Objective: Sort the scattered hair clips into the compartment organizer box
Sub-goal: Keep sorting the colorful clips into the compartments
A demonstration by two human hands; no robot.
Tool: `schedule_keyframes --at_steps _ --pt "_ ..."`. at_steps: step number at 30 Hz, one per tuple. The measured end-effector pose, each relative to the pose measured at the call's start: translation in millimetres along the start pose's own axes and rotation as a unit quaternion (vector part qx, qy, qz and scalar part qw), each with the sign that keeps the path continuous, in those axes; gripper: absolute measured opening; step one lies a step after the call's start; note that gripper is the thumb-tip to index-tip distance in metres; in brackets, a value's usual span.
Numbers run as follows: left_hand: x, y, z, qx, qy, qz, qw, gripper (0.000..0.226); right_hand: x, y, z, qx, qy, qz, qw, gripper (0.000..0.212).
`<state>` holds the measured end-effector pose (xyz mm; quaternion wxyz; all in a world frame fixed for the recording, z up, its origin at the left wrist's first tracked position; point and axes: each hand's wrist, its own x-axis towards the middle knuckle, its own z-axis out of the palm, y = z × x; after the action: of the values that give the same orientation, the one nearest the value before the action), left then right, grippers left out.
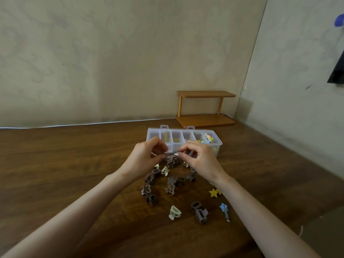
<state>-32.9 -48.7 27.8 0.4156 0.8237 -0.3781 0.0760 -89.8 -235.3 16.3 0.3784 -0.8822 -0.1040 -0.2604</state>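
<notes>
A clear compartment organizer box (216,144) stands open on the wooden table, with colourful clips in its right-hand compartments. My left hand (145,157) and my right hand (199,159) are raised just in front of the box and pinch the two ends of one thin metal hair clip (170,154) between them. Below the hands lie several small brown claw clips (151,178), a cream claw clip (174,212), a yellow star clip (214,193) and a blue star clip (224,210).
A small wooden two-tier shelf (204,108) stands at the back right against the wall. A white cable (74,125) runs along the table's far edge. A dark object (337,71) hangs at the right wall.
</notes>
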Motion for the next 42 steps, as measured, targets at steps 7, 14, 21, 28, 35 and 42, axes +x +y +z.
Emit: schedule_keyframes --at_steps 7,14,21,28,35,42 --pt "4.3 -12.3 -10.1 0.037 0.035 -0.031 0.998 0.016 8.6 26.9 -22.2 -0.086 0.145 0.05 0.984 0.003" --pt "5.9 -16.7 -13.3 0.066 0.058 -0.039 0.995 0.011 42.3 50.8 -36.7 -0.221 0.166 0.098 0.956 0.011" --pt "4.8 -15.1 -13.2 0.073 0.059 -0.036 0.995 0.011 72.9 46.6 -21.2 -0.36 0.089 0.053 0.927 0.014" --pt "4.8 -14.1 -14.5 0.072 0.063 -0.033 0.995 0.009 74.3 42.1 -16.6 -0.415 -0.041 0.05 0.907 0.016" --pt "2.8 -5.6 -7.7 0.057 0.027 -0.007 0.998 0.01 52.2 43.3 -35.1 -0.334 0.045 0.052 0.94 0.018" --pt "-2.5 6.9 6.6 0.066 -0.054 0.041 0.996 0.009 13.8 39.0 -52.9 -0.277 0.058 0.041 0.958 0.015"
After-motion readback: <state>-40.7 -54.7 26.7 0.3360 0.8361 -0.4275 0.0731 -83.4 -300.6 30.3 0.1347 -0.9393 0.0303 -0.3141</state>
